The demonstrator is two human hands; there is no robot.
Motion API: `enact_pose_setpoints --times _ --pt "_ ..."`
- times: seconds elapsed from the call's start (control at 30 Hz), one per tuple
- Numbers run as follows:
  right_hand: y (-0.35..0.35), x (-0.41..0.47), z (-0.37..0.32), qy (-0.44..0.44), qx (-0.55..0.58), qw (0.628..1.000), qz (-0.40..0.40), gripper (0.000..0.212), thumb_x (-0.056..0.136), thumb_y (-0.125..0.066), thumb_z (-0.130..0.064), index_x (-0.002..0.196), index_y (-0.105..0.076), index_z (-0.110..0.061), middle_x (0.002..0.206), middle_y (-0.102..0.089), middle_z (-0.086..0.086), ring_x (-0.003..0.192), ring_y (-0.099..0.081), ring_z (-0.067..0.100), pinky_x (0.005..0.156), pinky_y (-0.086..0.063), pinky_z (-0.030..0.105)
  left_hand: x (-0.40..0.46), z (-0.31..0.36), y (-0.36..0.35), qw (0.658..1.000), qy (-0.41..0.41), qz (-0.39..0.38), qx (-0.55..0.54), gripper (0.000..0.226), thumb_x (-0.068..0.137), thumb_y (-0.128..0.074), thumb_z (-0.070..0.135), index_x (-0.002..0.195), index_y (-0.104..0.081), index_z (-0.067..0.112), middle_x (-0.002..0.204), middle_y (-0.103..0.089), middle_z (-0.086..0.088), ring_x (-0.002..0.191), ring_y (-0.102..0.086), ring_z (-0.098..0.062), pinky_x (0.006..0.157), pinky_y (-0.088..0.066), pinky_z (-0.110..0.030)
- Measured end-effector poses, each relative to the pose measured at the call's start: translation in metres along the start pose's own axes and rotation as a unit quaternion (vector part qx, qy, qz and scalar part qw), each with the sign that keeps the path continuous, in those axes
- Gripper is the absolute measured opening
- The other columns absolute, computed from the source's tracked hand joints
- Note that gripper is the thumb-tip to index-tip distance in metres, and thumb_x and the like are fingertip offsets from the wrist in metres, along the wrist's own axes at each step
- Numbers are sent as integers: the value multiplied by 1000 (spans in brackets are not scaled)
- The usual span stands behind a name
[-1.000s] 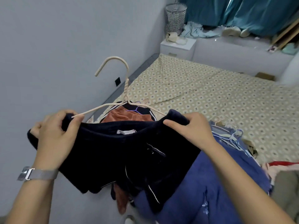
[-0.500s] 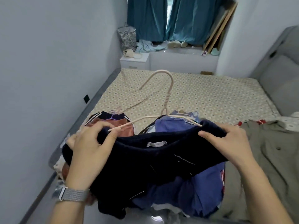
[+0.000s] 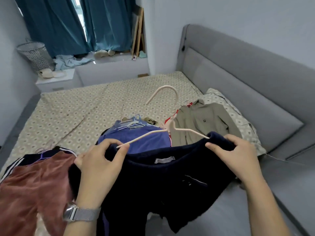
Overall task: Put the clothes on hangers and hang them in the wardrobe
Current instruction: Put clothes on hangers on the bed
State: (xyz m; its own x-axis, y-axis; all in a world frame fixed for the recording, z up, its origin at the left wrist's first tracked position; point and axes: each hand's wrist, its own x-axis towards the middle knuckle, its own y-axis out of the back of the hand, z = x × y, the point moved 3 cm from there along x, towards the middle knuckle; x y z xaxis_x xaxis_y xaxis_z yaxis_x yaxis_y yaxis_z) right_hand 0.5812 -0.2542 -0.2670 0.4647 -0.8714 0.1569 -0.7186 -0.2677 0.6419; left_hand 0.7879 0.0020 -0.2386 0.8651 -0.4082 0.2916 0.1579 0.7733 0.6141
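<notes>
A dark navy garment (image 3: 163, 181) hangs between my hands on a cream hanger (image 3: 167, 103), whose hook stands up over the bed. My left hand (image 3: 100, 160) grips the garment's left shoulder and the hanger's left arm end. My right hand (image 3: 233, 155) grips the right shoulder, which covers the hanger's other arm end. A white label shows inside the neck. No wardrobe is in view.
On the patterned bed (image 3: 71, 113) lie a blue garment (image 3: 146, 138) with several light hangers (image 3: 133, 122), an olive jacket (image 3: 199, 121), a rust-pink garment (image 3: 32, 189). A grey headboard (image 3: 238, 79) runs along the right. Teal curtains (image 3: 71, 24), a wire basket (image 3: 35, 55) and a white nightstand (image 3: 56, 80) stand at the back.
My view has swung right, from the left wall towards the headboard. Both hands keep the same hold on the navy garment and hanger, carried along over the bed.
</notes>
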Motion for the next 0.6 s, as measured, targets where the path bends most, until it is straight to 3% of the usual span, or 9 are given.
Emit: enact_pose_setpoints --times 0.13,0.23,0.33,0.53,0.6 --pt "58 23 51 -37 -30 998 30 45 63 -80 -53 61 -55 -16 56 -56 -1 59 -54 11 56 -41 32 3 43 -72 998 -7 -54 -29 26 68 -47 68 80 -58 47 78 -66 17 89 -61 -11 96 -40 -52" --pt "103 44 94 -48 -57 995 62 50 61 -79 -58 64 -56 -13 57 -57 1 62 -56 15 59 -44 35 -4 80 -128 996 -15 -76 -47 17 71 -53 62 84 -56 51 78 -65 16 90 -58 -7 98 -35 -45" --pt "139 65 132 -50 -85 992 81 56 54 -69 -70 65 -58 -16 59 -59 -3 70 -58 18 60 -45 35 -15 108 -178 993 -7 -99 -63 10 79 -67 51 77 -60 43 76 -65 17 86 -55 0 92 -32 -38" --pt "173 114 169 -49 -100 989 100 50 48 -64 -76 64 -59 -29 67 -60 -7 83 -55 26 73 -48 39 -2 140 -242 988 16 -135 -73 12 82 -65 45 75 -63 35 81 -66 22 90 -56 6 90 -29 -34" --pt "177 137 173 -43 -97 988 108 48 48 -62 -77 65 -59 -33 69 -60 -7 84 -55 26 76 -48 40 15 150 -256 988 12 -136 -75 18 81 -64 52 76 -64 35 81 -66 22 90 -57 4 88 -31 -34"
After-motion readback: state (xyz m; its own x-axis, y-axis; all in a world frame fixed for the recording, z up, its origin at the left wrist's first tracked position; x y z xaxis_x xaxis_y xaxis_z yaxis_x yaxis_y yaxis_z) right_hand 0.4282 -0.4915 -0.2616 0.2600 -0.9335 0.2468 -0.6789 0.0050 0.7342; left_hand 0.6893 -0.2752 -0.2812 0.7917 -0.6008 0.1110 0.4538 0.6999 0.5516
